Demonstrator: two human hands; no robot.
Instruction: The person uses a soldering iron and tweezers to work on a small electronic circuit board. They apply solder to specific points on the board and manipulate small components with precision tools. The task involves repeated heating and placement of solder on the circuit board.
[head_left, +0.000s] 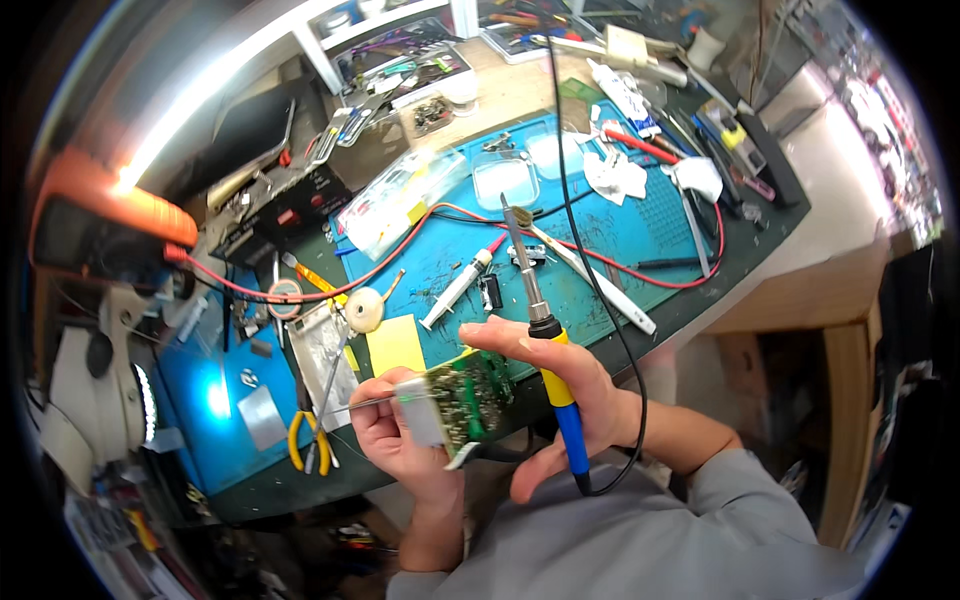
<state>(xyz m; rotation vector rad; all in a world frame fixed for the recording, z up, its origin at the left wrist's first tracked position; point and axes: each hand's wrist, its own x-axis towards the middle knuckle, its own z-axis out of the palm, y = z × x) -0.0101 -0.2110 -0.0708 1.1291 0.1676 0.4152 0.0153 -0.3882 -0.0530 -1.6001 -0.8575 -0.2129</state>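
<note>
A green circuit board [474,398] crowded with small parts, with a pale metal box at its left end, is tilted up in my left hand [408,450]. The fingers of that hand are closed on the box end, where a thin metal rod [364,404] also sticks out to the left. A soldering iron [562,390] with a yellow and blue handle lies in my right hand [592,400], its tip pointing up and away. The fingers of my right hand reach left over the board's upper edge; whether they touch it I cannot tell.
Beyond the hands, a blue mat [420,280] bears a syringe [458,289], a white-handled brush [600,280] and red test leads. Yellow-handled pliers [296,442] lie left of my left hand. The iron's black cable [600,275] crosses the bench. An orange meter [120,215] stands far left.
</note>
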